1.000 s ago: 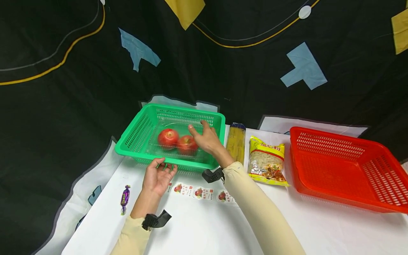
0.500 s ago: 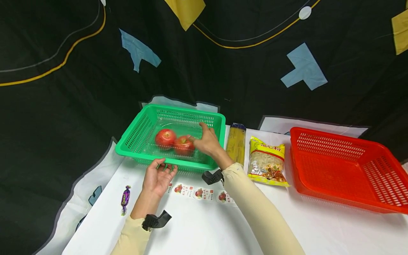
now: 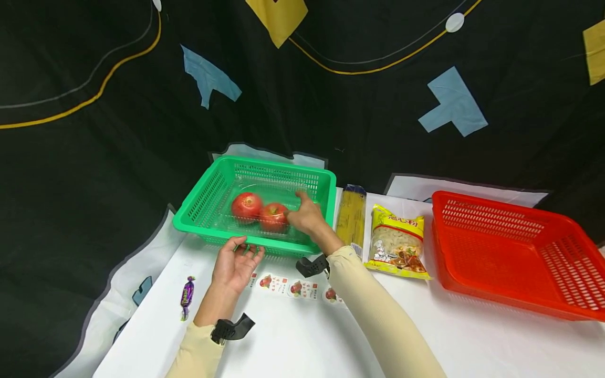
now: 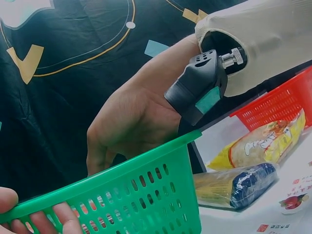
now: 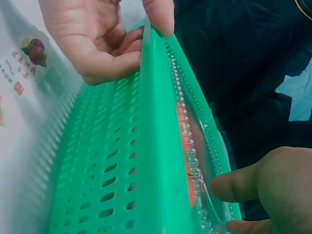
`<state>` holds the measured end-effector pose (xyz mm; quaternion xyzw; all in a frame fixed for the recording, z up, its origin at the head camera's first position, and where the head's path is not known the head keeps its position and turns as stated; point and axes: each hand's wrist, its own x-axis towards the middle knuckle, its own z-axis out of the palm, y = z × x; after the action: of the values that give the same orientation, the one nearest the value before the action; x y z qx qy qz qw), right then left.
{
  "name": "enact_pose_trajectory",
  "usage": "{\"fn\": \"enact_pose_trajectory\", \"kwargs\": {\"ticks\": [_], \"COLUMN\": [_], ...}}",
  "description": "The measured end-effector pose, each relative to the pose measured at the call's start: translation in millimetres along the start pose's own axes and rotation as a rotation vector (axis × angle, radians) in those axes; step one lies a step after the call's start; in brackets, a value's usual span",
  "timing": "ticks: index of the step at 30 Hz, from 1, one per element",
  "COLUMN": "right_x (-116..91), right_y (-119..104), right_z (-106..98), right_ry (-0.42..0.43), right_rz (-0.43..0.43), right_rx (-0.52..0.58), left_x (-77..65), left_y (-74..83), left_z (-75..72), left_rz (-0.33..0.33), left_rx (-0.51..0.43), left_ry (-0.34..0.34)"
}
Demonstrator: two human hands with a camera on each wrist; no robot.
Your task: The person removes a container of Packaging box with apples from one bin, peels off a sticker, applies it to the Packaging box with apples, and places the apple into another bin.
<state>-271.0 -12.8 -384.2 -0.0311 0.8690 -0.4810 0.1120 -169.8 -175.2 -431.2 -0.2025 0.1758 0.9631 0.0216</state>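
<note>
My left hand point(image 3: 233, 268) holds the front rim of a green plastic basket point(image 3: 283, 166), thumb on top and fingers curled beneath it, as the right wrist view shows. Inside the basket lies a clear plastic box point(image 3: 264, 185) with two red apples, one apple point(image 3: 246, 206) left of the other apple point(image 3: 272, 218). Over the box's right end is my right hand point(image 3: 309, 218), its thumb and forefinger spread apart. The right wrist view shows its thumb point(image 5: 236, 185) close to the clear plastic. Its remaining fingers are mostly hidden.
Right of the basket lie a pack of spaghetti point(image 3: 351, 212) and a yellow bag of pasta point(image 3: 397, 241). A red basket point(image 3: 487, 268) stands farther right. A strip of apple labels point(image 3: 296, 289) lies in front, a purple wrapped candy point(image 3: 187, 294) at left. A black cloth point(image 3: 331, 115) hangs behind.
The box with the apples has shifted slightly left in the basket. My right thumb and forefinger have drawn a little nearer to the front. The left hand stays at the rim.
</note>
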Motion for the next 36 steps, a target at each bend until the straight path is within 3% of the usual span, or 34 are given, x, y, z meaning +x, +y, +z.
{"fn": "enact_pose_trajectory", "kwargs": {"ticks": [8, 16, 23, 36], "right_x": [2.4, 5.4, 6.3, 2.5], "right_y": [3.6, 7.2, 7.1, 4.3], "right_z": [-2.0, -4.8, -6.7, -9.4], "right_ry": [-0.038, -0.128, -0.152, -0.143], "right_rz": [0.033, 0.147, 0.183, 0.159], "right_rx": [0.099, 0.364, 0.440, 0.499], "left_x": [0.1, 1.6, 1.2, -0.9], "left_y": [0.1, -1.5, -1.8, -0.9], "left_z": [0.1, -0.5, -0.4, -3.1], "left_rz": [0.002, 0.021, 0.022, 0.022], "left_rx": [0.001, 0.012, 0.010, 0.018], "left_ry": [-0.002, -0.002, -0.008, -0.028]}}
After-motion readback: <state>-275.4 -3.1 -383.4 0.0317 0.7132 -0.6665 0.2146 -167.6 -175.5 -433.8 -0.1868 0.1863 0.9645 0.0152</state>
